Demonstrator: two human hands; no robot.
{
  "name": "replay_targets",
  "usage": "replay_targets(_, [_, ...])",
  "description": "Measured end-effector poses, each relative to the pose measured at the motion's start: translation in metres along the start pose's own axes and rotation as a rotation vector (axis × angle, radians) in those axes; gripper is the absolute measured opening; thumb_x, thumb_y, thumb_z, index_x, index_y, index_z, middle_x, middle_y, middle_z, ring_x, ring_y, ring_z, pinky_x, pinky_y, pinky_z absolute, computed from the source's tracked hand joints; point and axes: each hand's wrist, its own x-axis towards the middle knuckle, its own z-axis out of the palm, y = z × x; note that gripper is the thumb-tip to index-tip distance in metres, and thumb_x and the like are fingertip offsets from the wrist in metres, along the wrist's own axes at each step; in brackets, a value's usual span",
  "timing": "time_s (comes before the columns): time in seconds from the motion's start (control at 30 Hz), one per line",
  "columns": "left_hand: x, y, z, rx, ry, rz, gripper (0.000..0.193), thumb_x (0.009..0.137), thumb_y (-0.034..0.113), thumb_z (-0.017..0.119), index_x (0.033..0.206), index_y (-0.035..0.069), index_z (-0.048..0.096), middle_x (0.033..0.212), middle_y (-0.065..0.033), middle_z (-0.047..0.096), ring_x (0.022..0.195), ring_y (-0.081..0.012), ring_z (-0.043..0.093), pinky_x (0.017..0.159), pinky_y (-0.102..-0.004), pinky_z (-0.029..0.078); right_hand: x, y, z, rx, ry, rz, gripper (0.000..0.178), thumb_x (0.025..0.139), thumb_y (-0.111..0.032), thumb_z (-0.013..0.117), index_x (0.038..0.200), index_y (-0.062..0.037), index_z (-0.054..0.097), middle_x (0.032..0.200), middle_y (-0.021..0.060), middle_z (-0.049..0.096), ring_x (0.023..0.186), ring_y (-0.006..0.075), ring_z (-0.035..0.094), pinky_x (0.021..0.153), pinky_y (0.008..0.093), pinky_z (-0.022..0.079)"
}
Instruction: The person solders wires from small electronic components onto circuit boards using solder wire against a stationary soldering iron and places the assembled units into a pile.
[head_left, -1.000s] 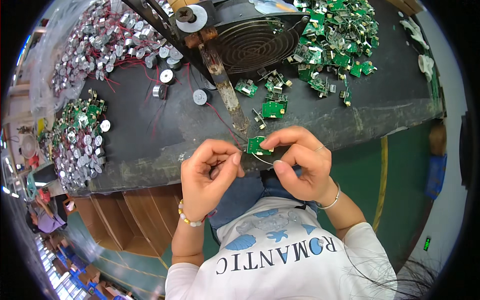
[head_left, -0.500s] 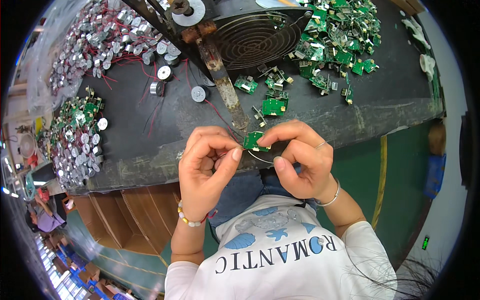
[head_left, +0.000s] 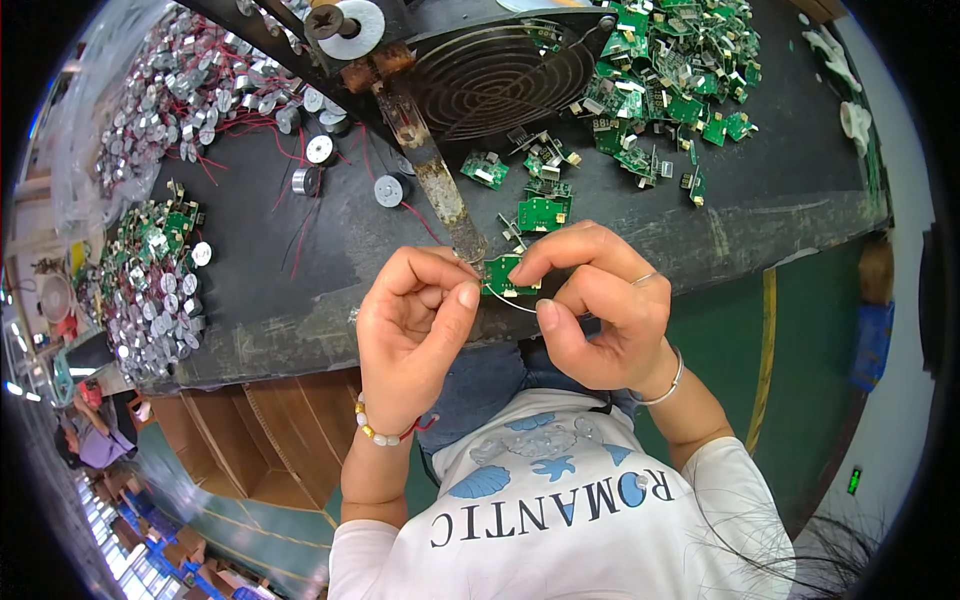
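A small green circuit board point(head_left: 512, 272) lies near the table's front edge, just right of the tip of a fixed, stained soldering iron point(head_left: 440, 190). My right hand point(head_left: 610, 310) presses its index fingertip on the board. Between its thumb and bent fingers runs a thin silvery solder wire point(head_left: 512, 304), curving to the board's left edge. Fingers of my left hand point(head_left: 415, 315) are pinched together at that edge, close under the iron's tip. A red lead point(head_left: 425, 222) runs from a round silver motor point(head_left: 390, 190) toward them; its end is hidden by the fingers.
Behind the iron stands a black fan with a round grille point(head_left: 505, 85). Loose green boards point(head_left: 680, 80) are heaped at the back right, silver motors with red leads point(head_left: 220, 80) at the back left. Boards with motors point(head_left: 160, 280) pile at the left. Cardboard boxes point(head_left: 250, 440) stand below the table.
The view has shifted slightly. My left fingertips have risen a little toward the iron's tip, and the solder wire now bends up more steeply at the board's left edge.
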Motion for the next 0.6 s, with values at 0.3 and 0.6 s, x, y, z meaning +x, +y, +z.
replay_targets(0.3, [0.005,0.009,0.005,0.002,0.038,0.037,0.008,0.089,-0.004,0.057,0.093,-0.001,0.051,0.093,-0.0023,0.052,0.069,-0.0006,0.048,0.055,-0.0163,0.036,0.008,0.001,0.002,-0.011,0.031,-0.027,0.018,0.067,0.007,0.064,0.059,-0.0012,0.05,0.087,0.0127,0.064,0.068,0.0192,0.058,0.056,0.0274,0.047])
replay_targets(0.6, [0.0,0.012,0.01,0.064,0.1,0.017,0.008,0.089,-0.005,0.056,0.094,-0.002,0.051,0.102,-0.0069,0.053,0.064,-0.0023,0.05,0.053,-0.0172,0.038,0.008,-0.003,0.005,-0.017,0.031,-0.007,0.018,0.067,0.007,0.064,0.06,-0.0019,0.05,0.087,0.0116,0.063,0.066,0.0175,0.055,0.053,0.0276,0.045])
